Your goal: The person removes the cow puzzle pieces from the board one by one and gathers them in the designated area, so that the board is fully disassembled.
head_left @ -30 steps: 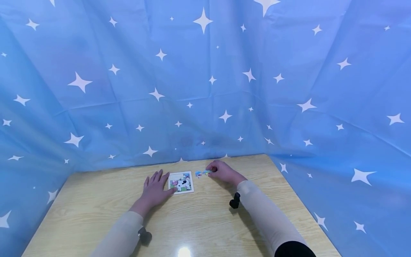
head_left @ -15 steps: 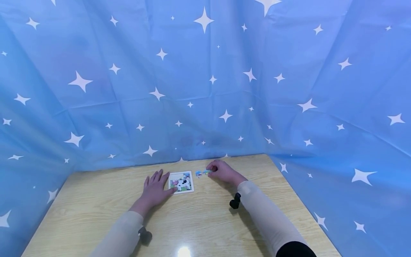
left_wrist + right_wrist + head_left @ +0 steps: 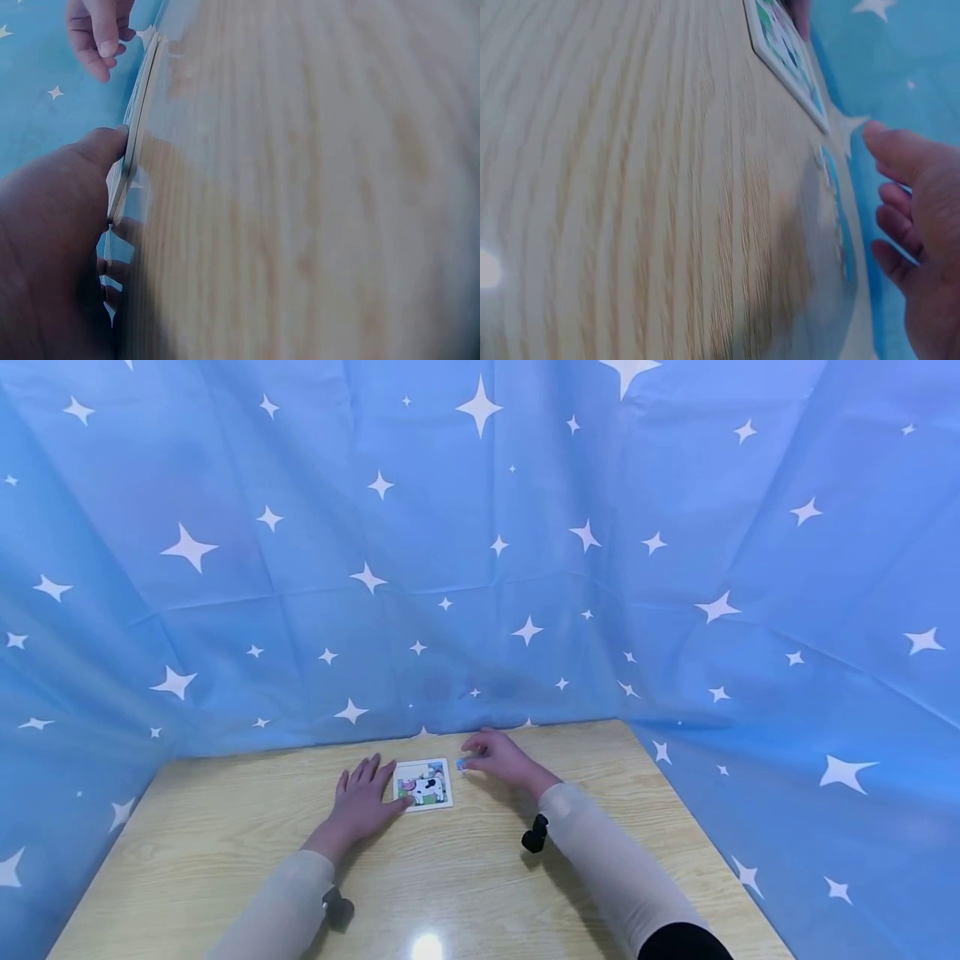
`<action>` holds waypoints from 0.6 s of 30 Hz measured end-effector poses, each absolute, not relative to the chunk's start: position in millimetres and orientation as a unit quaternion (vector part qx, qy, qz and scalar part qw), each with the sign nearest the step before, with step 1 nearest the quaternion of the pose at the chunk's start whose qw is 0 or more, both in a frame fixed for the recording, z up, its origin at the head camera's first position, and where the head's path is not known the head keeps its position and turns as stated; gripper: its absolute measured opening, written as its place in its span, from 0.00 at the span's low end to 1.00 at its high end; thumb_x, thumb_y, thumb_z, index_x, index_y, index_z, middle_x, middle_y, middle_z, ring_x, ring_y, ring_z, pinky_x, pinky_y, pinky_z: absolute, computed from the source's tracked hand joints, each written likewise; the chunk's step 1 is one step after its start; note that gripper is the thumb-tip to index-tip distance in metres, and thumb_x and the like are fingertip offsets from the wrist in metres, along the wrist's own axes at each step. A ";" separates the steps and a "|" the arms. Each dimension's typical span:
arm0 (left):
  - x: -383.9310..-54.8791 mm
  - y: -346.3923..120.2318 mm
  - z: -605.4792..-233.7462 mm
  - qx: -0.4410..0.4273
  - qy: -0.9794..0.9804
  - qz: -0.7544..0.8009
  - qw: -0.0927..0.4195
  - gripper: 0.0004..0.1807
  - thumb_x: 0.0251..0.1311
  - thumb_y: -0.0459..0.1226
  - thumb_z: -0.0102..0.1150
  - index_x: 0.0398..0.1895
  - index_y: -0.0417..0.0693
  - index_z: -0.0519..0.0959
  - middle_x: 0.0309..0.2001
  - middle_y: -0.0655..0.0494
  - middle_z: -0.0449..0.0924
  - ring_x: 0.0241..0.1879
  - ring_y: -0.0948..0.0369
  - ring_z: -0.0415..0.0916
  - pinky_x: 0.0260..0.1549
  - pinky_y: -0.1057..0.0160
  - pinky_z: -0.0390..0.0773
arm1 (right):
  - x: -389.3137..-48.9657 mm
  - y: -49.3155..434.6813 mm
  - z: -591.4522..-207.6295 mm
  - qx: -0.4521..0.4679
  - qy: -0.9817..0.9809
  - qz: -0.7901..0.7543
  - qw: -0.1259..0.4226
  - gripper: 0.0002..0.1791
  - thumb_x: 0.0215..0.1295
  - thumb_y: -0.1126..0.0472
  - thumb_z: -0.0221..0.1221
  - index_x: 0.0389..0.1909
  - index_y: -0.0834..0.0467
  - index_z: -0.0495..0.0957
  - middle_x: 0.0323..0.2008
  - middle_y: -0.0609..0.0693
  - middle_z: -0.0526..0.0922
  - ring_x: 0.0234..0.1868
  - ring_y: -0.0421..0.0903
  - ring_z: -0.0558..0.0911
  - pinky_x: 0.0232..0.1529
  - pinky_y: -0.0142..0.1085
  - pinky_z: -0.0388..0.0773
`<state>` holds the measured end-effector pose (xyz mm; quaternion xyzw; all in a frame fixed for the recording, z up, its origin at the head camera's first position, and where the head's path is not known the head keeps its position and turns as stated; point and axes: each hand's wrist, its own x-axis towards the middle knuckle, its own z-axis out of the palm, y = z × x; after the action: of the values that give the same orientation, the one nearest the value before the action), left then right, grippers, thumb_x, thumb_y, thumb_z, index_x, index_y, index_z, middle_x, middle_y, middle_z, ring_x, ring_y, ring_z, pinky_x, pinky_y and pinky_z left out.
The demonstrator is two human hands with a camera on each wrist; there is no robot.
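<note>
A square tray puzzle [image 3: 426, 789] with a white rim and a cow picture lies flat on the table. My left hand [image 3: 362, 806] rests at its left side, fingers spread, with the thumb on the near left corner. Loose puzzle pieces [image 3: 835, 199], mostly blue, lie flat just right of the tray; in the head view my right hand covers some of them and one blue piece [image 3: 461, 766] shows. Above these pieces is my right hand [image 3: 508, 762]. Its thumb and fingers stand apart in the right wrist view, with nothing visible between them.
The wooden table [image 3: 450, 885] ends at a blue curtain [image 3: 337, 568] with white stars, close behind the puzzle. A small dark device [image 3: 535, 835] is strapped to the right wrist, another dark device [image 3: 338, 910] to the left.
My right hand has moved left toward the tray, from the right-hand loose piece to above the pieces, and its pinch has loosened. The left hand and tray have stayed in place.
</note>
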<state>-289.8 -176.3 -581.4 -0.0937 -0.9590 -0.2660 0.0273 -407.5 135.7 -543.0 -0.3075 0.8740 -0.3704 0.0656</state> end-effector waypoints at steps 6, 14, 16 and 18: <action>-291.6 -176.4 -580.6 -0.094 -0.960 -0.264 0.025 0.51 0.73 0.66 0.60 0.85 0.41 0.65 0.85 0.29 0.53 0.85 0.29 0.45 0.79 0.22 0.39 | -400.4 113.0 -537.6 -0.336 0.871 -0.349 0.075 0.19 0.75 0.59 0.72 0.61 0.63 0.87 0.55 0.54 0.84 0.54 0.51 0.85 0.57 0.46 0.84; -291.9 -176.5 -581.8 -0.097 -0.956 -0.276 0.029 0.51 0.73 0.67 0.59 0.85 0.42 0.65 0.85 0.29 0.53 0.85 0.29 0.45 0.78 0.21 0.38 | -394.6 92.5 -538.2 -0.356 0.879 -0.307 0.085 0.26 0.75 0.54 0.73 0.66 0.63 0.84 0.58 0.55 0.82 0.57 0.50 0.83 0.60 0.45 0.82; -291.9 -176.4 -582.3 -0.099 -0.956 -0.274 0.031 0.52 0.72 0.68 0.58 0.85 0.41 0.65 0.85 0.29 0.54 0.84 0.29 0.46 0.78 0.21 0.39 | -394.6 89.4 -539.9 -0.356 0.881 -0.301 0.088 0.28 0.74 0.53 0.74 0.68 0.63 0.83 0.58 0.55 0.82 0.57 0.49 0.82 0.61 0.45 0.82; -292.0 -176.3 -581.9 -0.097 -0.958 -0.270 0.028 0.52 0.73 0.68 0.58 0.85 0.41 0.65 0.85 0.29 0.54 0.84 0.29 0.46 0.78 0.21 0.39 | -394.1 86.5 -541.1 -0.355 0.882 -0.295 0.092 0.28 0.73 0.53 0.74 0.67 0.62 0.83 0.58 0.54 0.81 0.58 0.49 0.81 0.62 0.45 0.81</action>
<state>-292.0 -176.3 -581.9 -0.0971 -0.9576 -0.2699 0.0278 -394.1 86.5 -541.1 -0.3555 0.8821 -0.2953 0.0915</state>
